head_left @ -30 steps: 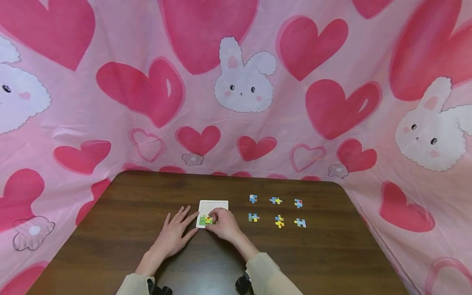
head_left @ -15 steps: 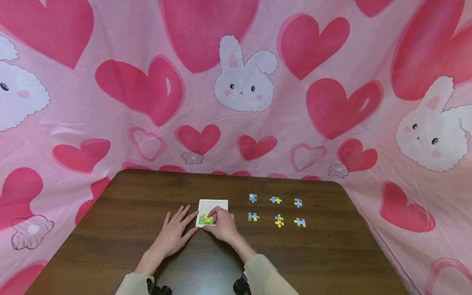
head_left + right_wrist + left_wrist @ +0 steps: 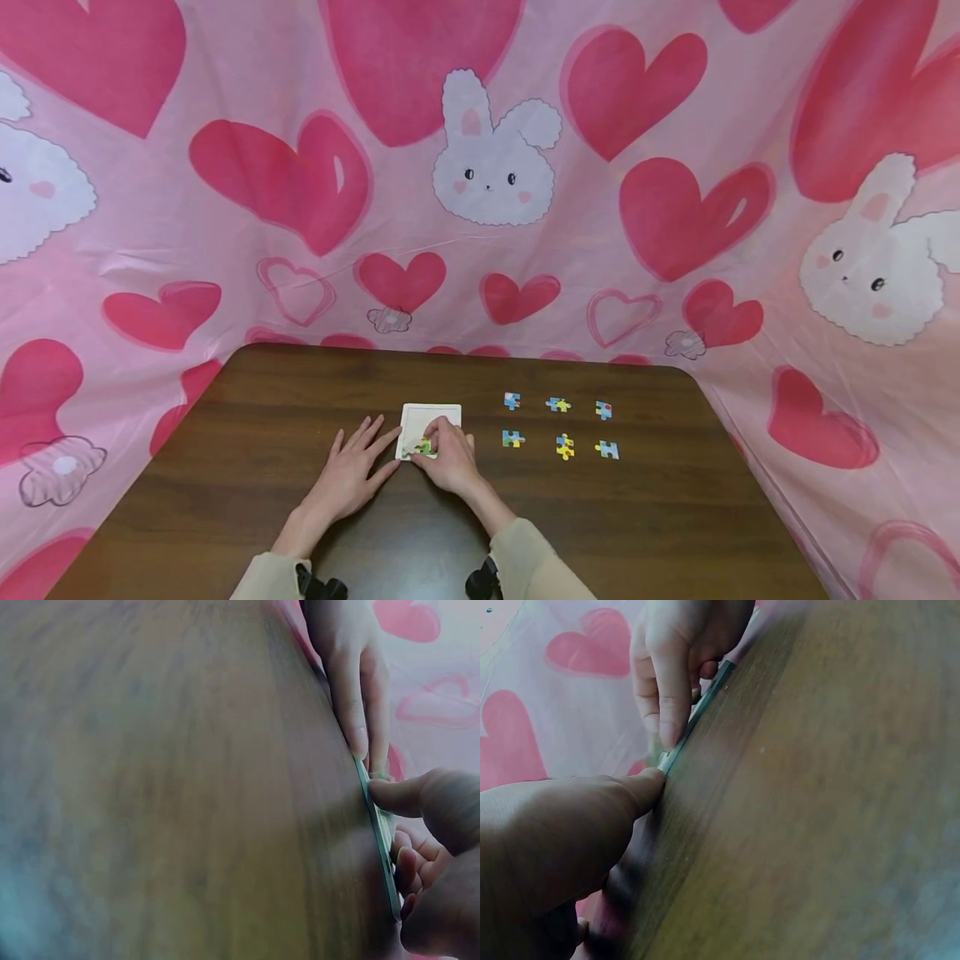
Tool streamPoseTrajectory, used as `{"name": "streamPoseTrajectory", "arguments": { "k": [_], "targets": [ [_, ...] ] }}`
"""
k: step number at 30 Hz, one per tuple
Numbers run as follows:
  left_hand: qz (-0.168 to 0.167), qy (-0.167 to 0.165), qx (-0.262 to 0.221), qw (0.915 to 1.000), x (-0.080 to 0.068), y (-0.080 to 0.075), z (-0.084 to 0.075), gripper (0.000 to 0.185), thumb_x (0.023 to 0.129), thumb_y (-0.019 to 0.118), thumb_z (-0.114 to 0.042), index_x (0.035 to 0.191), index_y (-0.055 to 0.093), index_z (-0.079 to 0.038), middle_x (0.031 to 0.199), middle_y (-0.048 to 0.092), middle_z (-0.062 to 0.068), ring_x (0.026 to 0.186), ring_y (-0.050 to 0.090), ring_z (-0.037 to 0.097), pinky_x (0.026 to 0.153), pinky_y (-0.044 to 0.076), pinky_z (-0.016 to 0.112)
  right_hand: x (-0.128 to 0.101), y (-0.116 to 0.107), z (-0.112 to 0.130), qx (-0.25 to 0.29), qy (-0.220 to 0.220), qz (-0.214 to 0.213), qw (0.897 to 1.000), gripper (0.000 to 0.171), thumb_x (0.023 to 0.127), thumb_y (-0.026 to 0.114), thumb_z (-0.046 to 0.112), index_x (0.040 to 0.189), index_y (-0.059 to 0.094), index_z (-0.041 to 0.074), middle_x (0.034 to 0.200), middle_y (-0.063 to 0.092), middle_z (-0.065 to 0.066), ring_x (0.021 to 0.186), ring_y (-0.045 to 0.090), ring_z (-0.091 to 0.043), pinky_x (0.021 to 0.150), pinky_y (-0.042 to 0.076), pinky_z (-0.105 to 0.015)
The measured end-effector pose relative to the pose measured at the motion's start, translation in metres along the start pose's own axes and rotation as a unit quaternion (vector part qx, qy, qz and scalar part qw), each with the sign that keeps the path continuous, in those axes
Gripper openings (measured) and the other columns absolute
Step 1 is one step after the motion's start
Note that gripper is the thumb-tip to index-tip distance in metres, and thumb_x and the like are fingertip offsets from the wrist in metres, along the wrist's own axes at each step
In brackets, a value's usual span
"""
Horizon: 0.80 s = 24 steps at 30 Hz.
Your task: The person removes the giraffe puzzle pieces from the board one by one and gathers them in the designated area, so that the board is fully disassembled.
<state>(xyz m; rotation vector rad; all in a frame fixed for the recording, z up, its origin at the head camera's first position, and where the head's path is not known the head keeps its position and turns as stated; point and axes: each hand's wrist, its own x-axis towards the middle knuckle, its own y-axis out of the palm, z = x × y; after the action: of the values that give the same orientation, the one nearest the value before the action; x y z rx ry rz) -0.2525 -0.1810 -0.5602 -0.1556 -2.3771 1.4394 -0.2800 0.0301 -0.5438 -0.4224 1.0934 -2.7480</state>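
Observation:
In the head view, my left hand point(image 3: 351, 473) lies spread on the table, with index finger and thumb at the left edge of a small white puzzle tray point(image 3: 431, 413). The left wrist view shows that thumb against the tray's thin edge. My right hand point(image 3: 452, 460) bends over the tray's lower part. Its thumb and index finger appear to pinch a green-and-yellow jigsaw piece point(image 3: 425, 447), mostly covered by the fingers. In the right wrist view the thumb point(image 3: 397, 796) rests at the tray's rim, with the other fingers curled.
Two rows of loose jigsaw pieces lie right of the tray, among them a yellow piece point(image 3: 565, 447) and a light-blue piece point(image 3: 607, 450). The brown wooden table point(image 3: 645, 517) ends at a pink cloth point(image 3: 480, 250) with hearts and rabbits.
My right hand has shifted slightly left over the tray, and less of the green artwork shows. The left hand stays by the tray's edge. The loose pieces have not moved on the table.

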Motion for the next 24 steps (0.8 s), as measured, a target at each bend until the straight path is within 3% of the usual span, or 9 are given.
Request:
{"name": "streamPoseTrajectory", "arguments": {
  "k": [3, 10, 24],
  "targets": [
    [-0.003, 0.003, -0.001, 1.0000, 0.001, -0.002, -0.001, 0.057, 0.106, 0.071, -0.042, 0.156, 0.063, -0.015, 0.166, 0.052, 0.027, 0.159, 0.043, 0.051, 0.122, 0.025, 0.086, -0.001, 0.000, 0.001, 0.000, -0.009, -0.003, 1.000, 0.038, 0.086, 0.093, 0.019, 0.109, 0.064, 0.009, 0.083, 0.060, -0.002, 0.083, 0.052, -0.011, 0.079, 0.029, -0.027],
    [0.037, -0.025, 0.005, 0.9990, 0.001, -0.010, -0.008, 0.057, 0.106, 0.072, -0.039, 0.158, 0.061, -0.016, 0.170, 0.049, 0.024, 0.162, 0.040, 0.050, 0.126, 0.022, 0.084, -0.003, 0.004, -0.003, 0.009, -0.021, -0.014, 1.000, 0.027, 0.087, 0.093, 0.018, 0.105, 0.074, 0.012, 0.082, 0.060, -0.003, 0.081, 0.044, -0.004, 0.078, 0.025, -0.025],
    [0.022, -0.019, -0.001, 0.9996, 0.000, -0.007, -0.005, 0.057, 0.106, 0.072, -0.040, 0.156, 0.063, -0.015, 0.169, 0.050, 0.025, 0.161, 0.041, 0.050, 0.124, 0.023, 0.084, -0.004, 0.012, -0.005, 0.028, -0.027, -0.080, 0.996, 0.018, 0.085, 0.092, 0.013, 0.099, 0.080, 0.009, 0.079, 0.067, -0.008, 0.078, 0.055, -0.009, 0.078, 0.029, -0.023]
  ]
}}
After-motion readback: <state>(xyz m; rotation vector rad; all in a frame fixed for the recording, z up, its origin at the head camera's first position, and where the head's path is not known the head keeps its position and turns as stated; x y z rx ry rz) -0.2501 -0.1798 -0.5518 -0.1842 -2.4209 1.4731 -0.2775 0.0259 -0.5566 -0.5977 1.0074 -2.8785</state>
